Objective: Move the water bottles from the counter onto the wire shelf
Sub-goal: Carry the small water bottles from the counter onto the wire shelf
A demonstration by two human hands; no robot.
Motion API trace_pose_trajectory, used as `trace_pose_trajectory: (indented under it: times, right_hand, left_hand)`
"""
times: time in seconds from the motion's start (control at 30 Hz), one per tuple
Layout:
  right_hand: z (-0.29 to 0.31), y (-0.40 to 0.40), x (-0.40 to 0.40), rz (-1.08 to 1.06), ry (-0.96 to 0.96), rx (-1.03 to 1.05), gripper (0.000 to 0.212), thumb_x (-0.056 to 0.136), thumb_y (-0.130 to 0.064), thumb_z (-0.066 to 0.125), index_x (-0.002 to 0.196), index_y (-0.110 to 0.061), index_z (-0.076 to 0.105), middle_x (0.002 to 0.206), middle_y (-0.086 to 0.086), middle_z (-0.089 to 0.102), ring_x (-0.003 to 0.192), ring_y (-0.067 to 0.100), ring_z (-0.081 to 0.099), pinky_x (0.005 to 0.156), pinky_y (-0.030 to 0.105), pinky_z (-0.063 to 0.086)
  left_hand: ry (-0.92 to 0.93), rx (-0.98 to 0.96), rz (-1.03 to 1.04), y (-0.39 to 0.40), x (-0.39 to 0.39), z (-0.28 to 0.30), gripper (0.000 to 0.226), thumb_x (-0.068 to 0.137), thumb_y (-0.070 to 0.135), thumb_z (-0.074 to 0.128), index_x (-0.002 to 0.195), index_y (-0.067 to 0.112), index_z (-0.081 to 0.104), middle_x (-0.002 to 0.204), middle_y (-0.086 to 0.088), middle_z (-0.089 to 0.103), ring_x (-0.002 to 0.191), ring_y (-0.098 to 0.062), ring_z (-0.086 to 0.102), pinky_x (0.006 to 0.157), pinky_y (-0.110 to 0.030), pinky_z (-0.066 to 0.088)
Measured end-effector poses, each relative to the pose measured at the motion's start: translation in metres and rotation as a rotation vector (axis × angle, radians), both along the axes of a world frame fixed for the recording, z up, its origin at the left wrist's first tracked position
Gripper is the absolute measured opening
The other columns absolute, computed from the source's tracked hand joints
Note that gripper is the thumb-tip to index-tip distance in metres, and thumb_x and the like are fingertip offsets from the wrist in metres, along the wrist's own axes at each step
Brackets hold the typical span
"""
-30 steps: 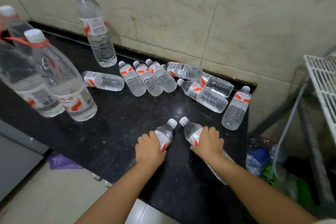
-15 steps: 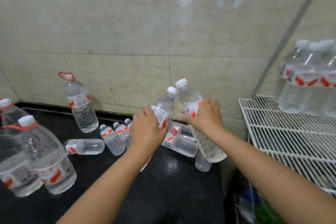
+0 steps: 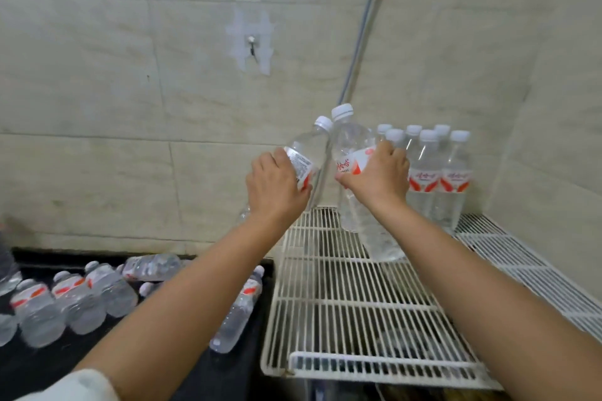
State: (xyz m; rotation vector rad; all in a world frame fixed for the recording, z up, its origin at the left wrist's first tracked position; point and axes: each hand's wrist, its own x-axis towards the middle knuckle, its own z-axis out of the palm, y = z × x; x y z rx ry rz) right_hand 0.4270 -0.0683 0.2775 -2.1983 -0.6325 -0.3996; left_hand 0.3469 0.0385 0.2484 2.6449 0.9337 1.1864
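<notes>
My left hand [image 3: 277, 185] grips a small clear water bottle [image 3: 309, 146] with a red and white label, tilted, over the left back edge of the white wire shelf [image 3: 351, 303]. In my right hand [image 3: 378, 176] is a second bottle [image 3: 353, 153], its base low over the shelf's back part. Several upright bottles [image 3: 436, 172] stand in the shelf's back corner. More small bottles [image 3: 97, 293] lie on the black counter [image 3: 49, 365] at the lower left, one of them [image 3: 237, 312] close to the shelf's edge.
Beige tiled walls close in behind and to the right. A grey pipe [image 3: 361, 29] runs down the wall toward the shelf. A small hook [image 3: 251, 45] sits on the wall above. The front half of the wire shelf holds nothing.
Both hands lifted their bottles off the counter and carried them right and up to the wire shelf. The view swung from the counter toward the shelf corner.
</notes>
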Motion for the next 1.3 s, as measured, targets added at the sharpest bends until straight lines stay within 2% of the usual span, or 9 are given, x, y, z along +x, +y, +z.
trace_pose_trajectory:
  times: [0.2, 0.4, 0.53, 0.7, 0.8, 0.87, 0.97, 1.07, 1.3]
  right_hand:
    - [-0.022, -0.052, 0.073, -0.015, 0.012, -0.010, 0.077, 0.074, -0.037, 0.073, 0.129, -0.004, 0.032, 0.134, 0.016, 0.035, 0.125, 0.031, 0.035, 0.096, 0.038, 0.038]
    - [-0.040, -0.072, 0.127, 0.009, 0.106, 0.041, 0.074, 0.074, -0.041, 0.072, 0.125, -0.004, 0.035, 0.132, 0.016, 0.036, 0.122, 0.031, 0.036, 0.093, 0.039, 0.040]
    - [-0.053, -0.075, 0.144, 0.088, 0.152, 0.153, 0.079, 0.072, -0.035, 0.075, 0.131, -0.004, 0.032, 0.133, 0.016, 0.035, 0.124, 0.030, 0.034, 0.097, 0.039, 0.037]
    - [-0.061, -0.073, 0.160, 0.271, 0.222, 0.279, 0.083, 0.074, -0.024, 0.075, 0.138, -0.005, 0.026, 0.136, 0.014, 0.031, 0.123, 0.024, 0.035, 0.099, 0.028, 0.033]
    - [-0.067, -0.070, 0.166, 0.365, 0.268, 0.360, 0.080, 0.073, -0.020, 0.076, 0.137, -0.009, 0.030, 0.139, 0.011, 0.034, 0.130, 0.024, 0.034, 0.109, 0.035, 0.032]
    - [-0.070, -0.068, 0.166, 0.399, 0.298, 0.407, 0.076, 0.072, -0.018, 0.076, 0.135, -0.012, 0.034, 0.135, 0.008, 0.039, 0.127, 0.022, 0.039, 0.109, 0.040, 0.035]
    - [-0.070, -0.070, 0.163, 0.460, 0.314, 0.432, 0.071, 0.075, -0.015, 0.074, 0.134, -0.014, 0.033, 0.127, -0.001, 0.042, 0.118, 0.012, 0.043, 0.101, 0.028, 0.037]
    - [-0.067, -0.072, 0.159, 0.528, 0.339, 0.398, 0.067, 0.079, -0.013, 0.070, 0.134, -0.016, 0.032, 0.114, -0.010, 0.040, 0.107, 0.003, 0.039, 0.090, 0.019, 0.033]
    - [-0.072, -0.057, 0.140, 0.528, 0.320, 0.387, 0.064, 0.078, -0.015, 0.071, 0.132, -0.015, 0.038, 0.129, 0.004, 0.050, 0.108, 0.008, 0.047, 0.087, 0.021, 0.038]
  left_hand:
    - [-0.063, -0.071, -0.019, -0.060, 0.085, -0.020, 0.064, 0.085, 0.043, 0.056, 0.122, -0.006, 0.040, 0.117, -0.024, 0.049, 0.107, -0.038, 0.045, 0.086, -0.043, 0.035]
    - [-0.019, -0.121, 0.054, -0.087, 0.139, -0.030, 0.063, 0.088, 0.048, 0.049, 0.126, 0.000, 0.036, 0.121, -0.017, 0.046, 0.109, -0.031, 0.043, 0.090, -0.035, 0.035]
    - [-0.172, -0.220, -0.013, -0.089, 0.157, -0.036, 0.065, 0.082, 0.037, 0.063, 0.124, -0.006, 0.041, 0.116, -0.024, 0.049, 0.106, -0.036, 0.044, 0.089, -0.040, 0.035]
    - [-0.304, -0.426, -0.180, -0.077, 0.167, -0.045, 0.073, 0.077, 0.033, 0.070, 0.132, 0.000, 0.034, 0.125, -0.014, 0.043, 0.121, -0.027, 0.038, 0.103, -0.034, 0.032]
    - [-0.386, -0.523, -0.387, -0.073, 0.159, -0.048, 0.050, 0.076, 0.019, 0.073, 0.117, 0.016, 0.043, 0.101, 0.009, 0.047, 0.100, -0.001, 0.051, 0.086, -0.013, 0.041]
    - [-0.393, -0.614, -0.516, -0.069, 0.154, -0.050, 0.046, 0.078, 0.008, 0.070, 0.109, 0.024, 0.040, 0.096, 0.019, 0.046, 0.087, 0.010, 0.053, 0.072, -0.002, 0.044]
    - [-0.351, -0.744, -0.612, -0.055, 0.148, -0.052, 0.051, 0.078, 0.014, 0.070, 0.116, 0.022, 0.038, 0.105, 0.008, 0.054, 0.092, 0.002, 0.056, 0.071, -0.010, 0.050]
    - [-0.289, -0.841, -0.619, -0.038, 0.141, -0.054, 0.053, 0.077, 0.022, 0.070, 0.121, 0.022, 0.041, 0.116, -0.001, 0.057, 0.105, -0.015, 0.059, 0.084, -0.025, 0.051]
    - [-0.111, -0.626, -0.519, -0.028, 0.127, -0.045, 0.041, 0.080, 0.026, 0.067, 0.117, 0.015, 0.052, 0.103, 0.006, 0.059, 0.095, -0.012, 0.057, 0.081, -0.026, 0.045]
